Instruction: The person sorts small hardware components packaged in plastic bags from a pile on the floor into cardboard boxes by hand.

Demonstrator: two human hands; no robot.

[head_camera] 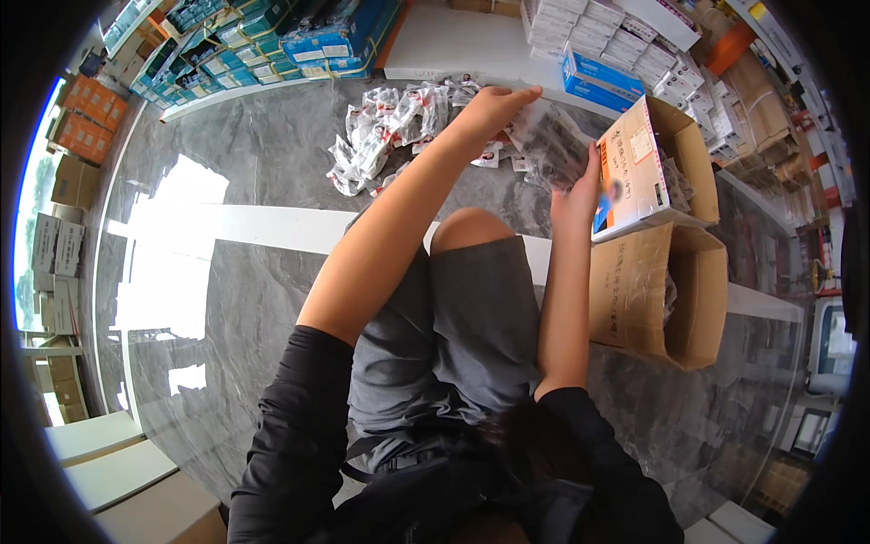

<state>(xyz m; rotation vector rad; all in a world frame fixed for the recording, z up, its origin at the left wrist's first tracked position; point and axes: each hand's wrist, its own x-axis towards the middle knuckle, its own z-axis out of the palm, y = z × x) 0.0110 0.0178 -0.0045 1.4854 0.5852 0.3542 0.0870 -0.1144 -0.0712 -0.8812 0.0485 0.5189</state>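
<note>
Between my hands is a clear plastic bag [554,143] with dark items inside, too blurred to name. My right hand [579,187] grips its lower right side, thumb up along the edge. My left hand [495,112] is at the bag's upper left edge and seems to pinch the plastic; its fingertips are partly hidden. Beyond my left forearm, a heap of small clear packets [401,119] with red-and-white labels lies on the grey marbled floor [272,163]. Just right of my right hand stands an open white carton [635,170] bearing writing, with bagged items inside.
A brown open carton [625,292] stands nearer me, beside the white one. At the back are a blue box [601,81], stacked white boxes [625,41], a low white platform [462,41] and strapped teal and blue cartons [272,51]. Pale boxes [129,476] sit at lower left.
</note>
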